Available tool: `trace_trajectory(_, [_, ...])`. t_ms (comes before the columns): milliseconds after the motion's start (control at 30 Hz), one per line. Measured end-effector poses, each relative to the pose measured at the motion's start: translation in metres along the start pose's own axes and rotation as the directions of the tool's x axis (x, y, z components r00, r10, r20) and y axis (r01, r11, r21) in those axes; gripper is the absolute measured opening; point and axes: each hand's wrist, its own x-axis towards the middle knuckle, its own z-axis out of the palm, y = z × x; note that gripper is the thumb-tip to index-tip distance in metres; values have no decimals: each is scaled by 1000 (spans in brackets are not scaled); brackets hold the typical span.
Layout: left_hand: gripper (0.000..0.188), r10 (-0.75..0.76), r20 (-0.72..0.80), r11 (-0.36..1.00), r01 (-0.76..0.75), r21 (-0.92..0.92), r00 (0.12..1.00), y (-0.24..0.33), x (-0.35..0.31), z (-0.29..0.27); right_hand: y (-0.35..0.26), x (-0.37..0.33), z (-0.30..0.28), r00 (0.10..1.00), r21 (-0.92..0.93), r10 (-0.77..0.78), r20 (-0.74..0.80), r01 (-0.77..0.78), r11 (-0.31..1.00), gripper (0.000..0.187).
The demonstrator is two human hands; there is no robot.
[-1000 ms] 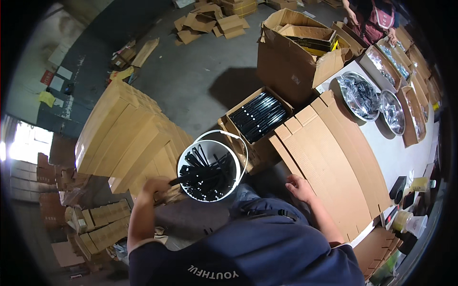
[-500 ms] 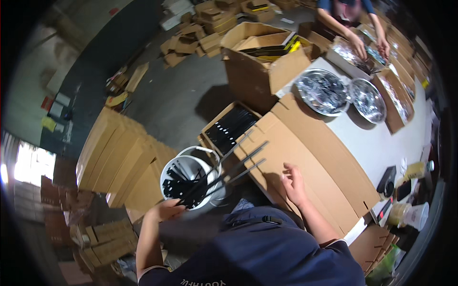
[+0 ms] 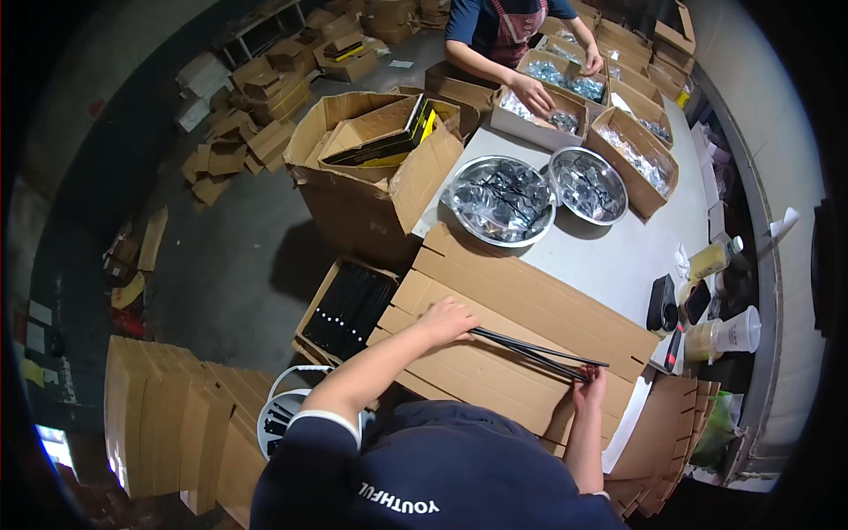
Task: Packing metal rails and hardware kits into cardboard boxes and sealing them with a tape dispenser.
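Observation:
Several thin black rods point(image 3: 534, 347) stretch between my two hands, above a flat cardboard sheet point(image 3: 495, 274) on the table. My left hand point(image 3: 449, 321) is closed round their left ends. At the other ends, my right hand point(image 3: 590, 387) grips with its fingers, close to my body. More black rods stand in a white bucket point(image 3: 291, 377), partly hidden behind my left forearm. Beyond it, a cardboard box point(image 3: 311, 305) is filled with black rods that have white dots along them.
Two steel bowls point(image 3: 459, 225) hold bagged parts. A co-worker's hands point(image 3: 530, 93) are over boxes of small bagged pieces. A large open carton point(image 3: 344, 199) stands left of the table point(image 3: 662, 265). Stacked cardboard point(image 3: 168, 415) lies at lower left; cups point(image 3: 735, 332) and a bottle point(image 3: 714, 259) at right.
My left hand has carried black rods from over the bucket to above the cardboard sheet. My right hand has moved right and closed on their other ends. The view has turned.

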Motion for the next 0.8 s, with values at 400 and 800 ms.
trace_trajectory(400, [27,-935,-236,352,632,-691,263,-175,-104,118,44,-27,90,816,-927,-546,189,-36,-374,66])
trace_trajectory(800, [51,-963,269,-56,974,-219,6,-205,-190,236,63,-46,93,863,-836,-301,405,217,-503,74])
